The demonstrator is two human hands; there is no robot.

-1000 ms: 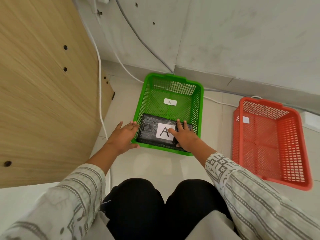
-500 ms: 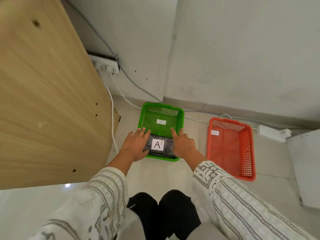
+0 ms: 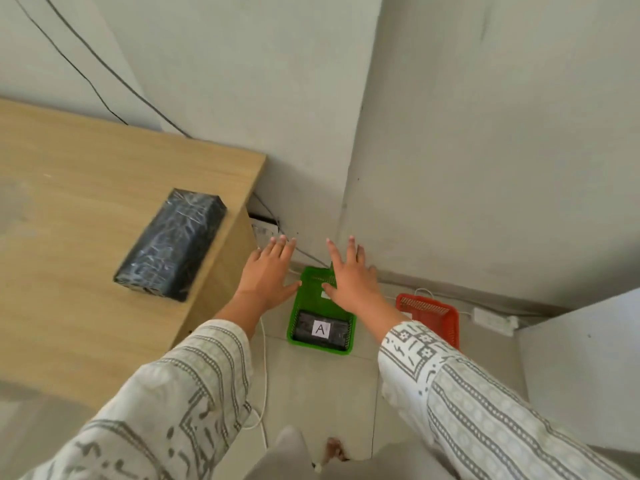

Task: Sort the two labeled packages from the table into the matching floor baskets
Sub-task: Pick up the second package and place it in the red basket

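Note:
A black wrapped package with a white "A" label (image 3: 321,329) lies in the green basket (image 3: 295,313) on the floor. To its right stands the red basket (image 3: 446,320), holding nothing that I can see. A second black wrapped package (image 3: 171,244) lies on the wooden table (image 3: 69,188) near its right edge, with no label showing. My left hand (image 3: 268,275) and my right hand (image 3: 351,277) hover high above the green basket, fingers spread, holding nothing.
A white power strip (image 3: 493,320) lies on the floor by the wall behind the red basket. A white cable (image 3: 265,382) runs down the floor beside the table leg. A grey cabinet (image 3: 581,368) stands at the right. Black cables run down the wall.
Both hands have let go of the "A" package and lifted away from the green basket. The view has risen, so the tabletop and the second package have come into sight.

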